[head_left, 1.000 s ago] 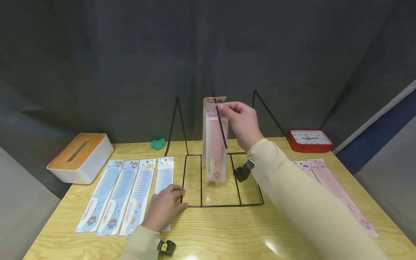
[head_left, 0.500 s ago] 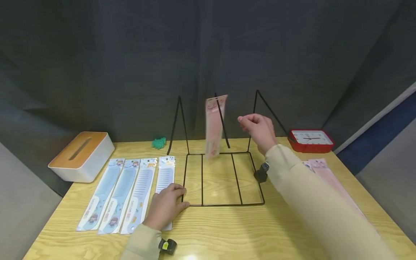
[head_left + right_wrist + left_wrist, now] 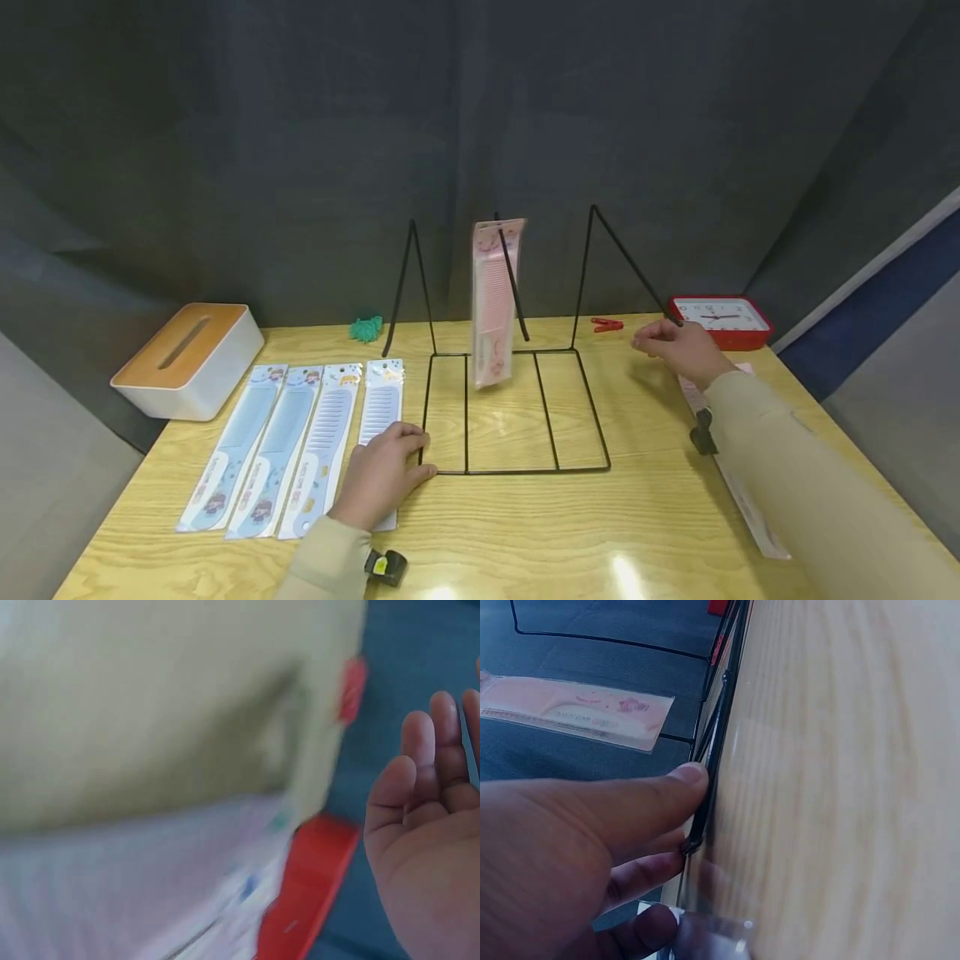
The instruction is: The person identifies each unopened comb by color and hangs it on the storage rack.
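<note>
My left hand [image 3: 382,475] grips the front left corner of a black wire display rack [image 3: 517,472]; in the left wrist view its thumb and fingers [image 3: 686,776] lie on either side of the wire. Pink packaged combs [image 3: 495,300] hang overlapping from the rack's middle hook. To the right of the rack, my right hand [image 3: 682,350] hovers with nothing in it, its fingers loosely bent. Just under that hand and forearm lies another pink packaged comb [image 3: 753,508], partly hidden. It is blurred in the right wrist view.
Several blue packaged combs [image 3: 247,450] lie in a row at left, one partly under my left hand. Along the back stand a tissue box [image 3: 187,367], a green tangle [image 3: 366,329], a red clip [image 3: 607,324] and a red clock [image 3: 731,333]. Bare hooks [image 3: 630,258] jut forward.
My right hand has let go of a pink packaged comb on the middle hook and moved right and down toward those on the table. The hung combs have swung. My left hand stays put.
</note>
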`<state>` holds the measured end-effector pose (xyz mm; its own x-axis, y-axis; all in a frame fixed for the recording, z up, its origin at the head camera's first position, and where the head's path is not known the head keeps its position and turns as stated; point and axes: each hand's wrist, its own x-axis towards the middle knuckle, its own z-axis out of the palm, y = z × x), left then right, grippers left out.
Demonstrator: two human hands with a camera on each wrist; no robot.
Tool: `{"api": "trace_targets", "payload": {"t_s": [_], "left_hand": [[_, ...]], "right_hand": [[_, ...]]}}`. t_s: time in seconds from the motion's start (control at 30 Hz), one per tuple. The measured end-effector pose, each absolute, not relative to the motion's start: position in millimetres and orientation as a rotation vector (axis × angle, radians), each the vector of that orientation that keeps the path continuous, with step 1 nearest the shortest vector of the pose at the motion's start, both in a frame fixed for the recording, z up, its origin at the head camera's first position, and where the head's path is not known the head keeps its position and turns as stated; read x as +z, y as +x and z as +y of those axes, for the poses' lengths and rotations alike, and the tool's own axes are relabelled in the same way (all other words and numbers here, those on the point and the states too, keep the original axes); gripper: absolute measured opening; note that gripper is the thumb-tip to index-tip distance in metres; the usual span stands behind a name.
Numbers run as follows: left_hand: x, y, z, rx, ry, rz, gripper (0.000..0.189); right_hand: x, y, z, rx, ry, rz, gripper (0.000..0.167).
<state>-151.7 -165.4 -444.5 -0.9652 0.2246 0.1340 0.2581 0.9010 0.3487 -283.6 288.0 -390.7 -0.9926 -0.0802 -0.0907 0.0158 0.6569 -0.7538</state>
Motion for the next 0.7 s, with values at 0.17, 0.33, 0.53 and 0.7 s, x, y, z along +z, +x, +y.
{"api": "trace_targets", "payload": {"t_s": [0.17, 0.33, 0.53, 0.7], "left_hand": [[-445, -152, -165, -0.576, -0.371, -2.974, 0.043], [-446, -153, -166, -0.577, -0.370, -2.974, 0.044], [-447, -154, -167, -0.581, -0.367, -2.983, 0.044], [-448, -155, -167, -0.577, -0.365, -2.988, 0.044]], "right_hand": [[-414, -279, 330, -1.078, 0.017, 2.828, 0.065], [-431, -280, 358, -1.075, 0.135, 2.825, 0.065], [-447, -283, 374, -0.970, 0.235, 2.823, 0.060], [-450, -283, 372, -0.774, 0.158, 2.915, 0.046]]}}
